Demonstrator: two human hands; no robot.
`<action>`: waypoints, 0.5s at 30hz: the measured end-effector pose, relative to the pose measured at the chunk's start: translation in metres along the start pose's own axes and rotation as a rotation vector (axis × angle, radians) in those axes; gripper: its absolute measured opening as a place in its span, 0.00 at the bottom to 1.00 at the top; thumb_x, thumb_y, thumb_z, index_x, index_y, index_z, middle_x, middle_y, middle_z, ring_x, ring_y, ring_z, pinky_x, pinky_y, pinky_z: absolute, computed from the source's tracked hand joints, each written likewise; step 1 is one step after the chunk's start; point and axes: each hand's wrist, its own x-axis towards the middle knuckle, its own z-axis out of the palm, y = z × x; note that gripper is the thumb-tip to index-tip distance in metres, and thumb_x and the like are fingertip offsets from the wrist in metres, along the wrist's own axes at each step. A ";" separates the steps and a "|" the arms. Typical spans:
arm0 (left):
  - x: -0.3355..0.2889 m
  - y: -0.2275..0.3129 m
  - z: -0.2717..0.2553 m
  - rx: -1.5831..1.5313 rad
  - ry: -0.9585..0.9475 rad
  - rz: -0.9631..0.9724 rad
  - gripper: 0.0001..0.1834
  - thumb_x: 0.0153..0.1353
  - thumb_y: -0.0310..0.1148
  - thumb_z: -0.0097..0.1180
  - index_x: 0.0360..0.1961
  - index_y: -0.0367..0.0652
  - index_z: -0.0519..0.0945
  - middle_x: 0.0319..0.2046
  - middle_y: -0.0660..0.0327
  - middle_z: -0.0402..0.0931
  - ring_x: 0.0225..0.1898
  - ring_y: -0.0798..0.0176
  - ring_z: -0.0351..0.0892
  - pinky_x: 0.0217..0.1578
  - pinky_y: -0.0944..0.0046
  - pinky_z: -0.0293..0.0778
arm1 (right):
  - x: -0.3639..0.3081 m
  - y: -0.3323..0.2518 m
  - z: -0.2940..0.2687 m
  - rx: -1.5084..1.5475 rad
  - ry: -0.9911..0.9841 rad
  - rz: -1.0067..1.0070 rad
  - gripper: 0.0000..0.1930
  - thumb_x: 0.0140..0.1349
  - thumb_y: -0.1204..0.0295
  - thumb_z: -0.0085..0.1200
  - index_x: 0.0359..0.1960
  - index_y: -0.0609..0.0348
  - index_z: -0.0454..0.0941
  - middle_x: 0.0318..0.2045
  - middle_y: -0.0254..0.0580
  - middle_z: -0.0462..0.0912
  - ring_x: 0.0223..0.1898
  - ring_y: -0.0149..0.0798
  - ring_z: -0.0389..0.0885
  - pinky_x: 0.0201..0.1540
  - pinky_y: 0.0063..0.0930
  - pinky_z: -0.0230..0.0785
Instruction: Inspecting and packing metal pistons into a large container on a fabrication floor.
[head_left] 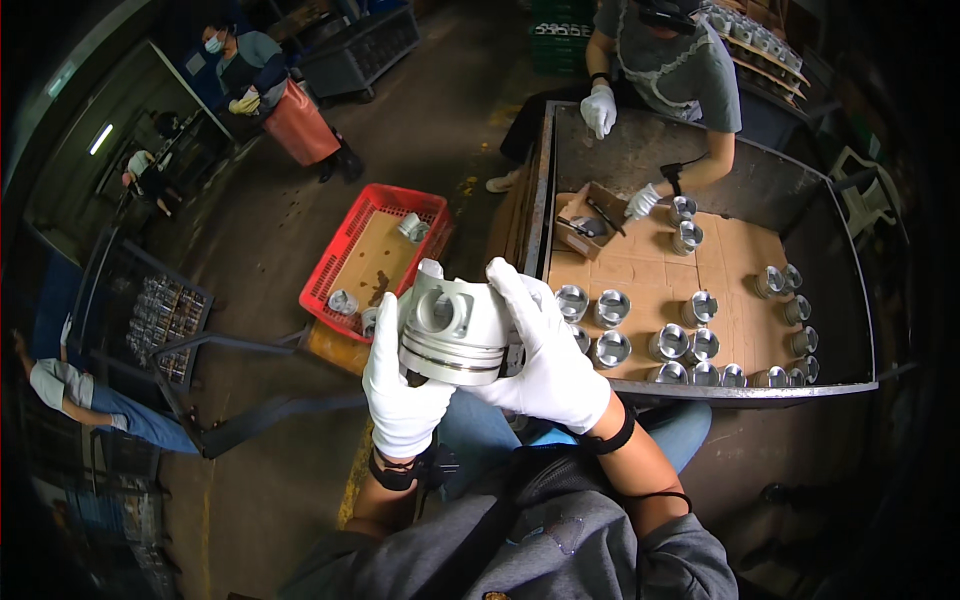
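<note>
Between my two white-gloved hands I hold up a silvery metal piston (455,335), with its ring grooves toward me and its round pin hole on the upper left side. My left hand (400,385) is closed round its left side, thumb underneath. On the right, my right hand (550,360) grips it, fingers along the far top and thumb below. Behind it to the left is a red plastic crate (322,275) lined with cardboard. Inside lie a few pistons, among them one (412,228) at the far end.
At right, a cardboard-lined metal bin (640,255) holds several upright pistons (612,308) and a small cardboard box (588,222). Across it, a co-worker's gloved hand (643,202) is beside a piston. A person in a red apron (300,125) stands far left. Metal cart rails (240,340) extend at left.
</note>
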 end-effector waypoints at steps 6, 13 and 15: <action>0.006 0.003 0.006 0.081 0.076 0.210 0.46 0.39 0.25 0.74 0.63 0.31 0.67 0.54 0.45 0.77 0.53 0.48 0.80 0.54 0.56 0.75 | -0.013 0.015 0.011 0.423 0.058 0.099 0.43 0.39 0.80 0.69 0.61 0.54 0.62 0.57 0.48 0.66 0.57 0.49 0.72 0.60 0.38 0.68; 0.000 0.012 0.007 -0.334 -0.049 0.043 0.52 0.45 0.27 0.74 0.69 0.31 0.56 0.64 0.44 0.66 0.61 0.52 0.73 0.61 0.57 0.68 | -0.009 0.030 0.009 0.482 0.200 -0.232 0.48 0.36 0.78 0.77 0.59 0.48 0.58 0.56 0.50 0.64 0.60 0.47 0.69 0.58 0.39 0.68; 0.001 0.022 0.001 -0.780 -0.220 -0.341 0.68 0.44 0.44 0.79 0.74 0.34 0.41 0.70 0.45 0.54 0.70 0.51 0.59 0.69 0.51 0.56 | -0.009 0.037 0.007 0.289 0.203 -0.313 0.56 0.35 0.74 0.80 0.64 0.44 0.50 0.59 0.53 0.61 0.61 0.50 0.68 0.62 0.44 0.67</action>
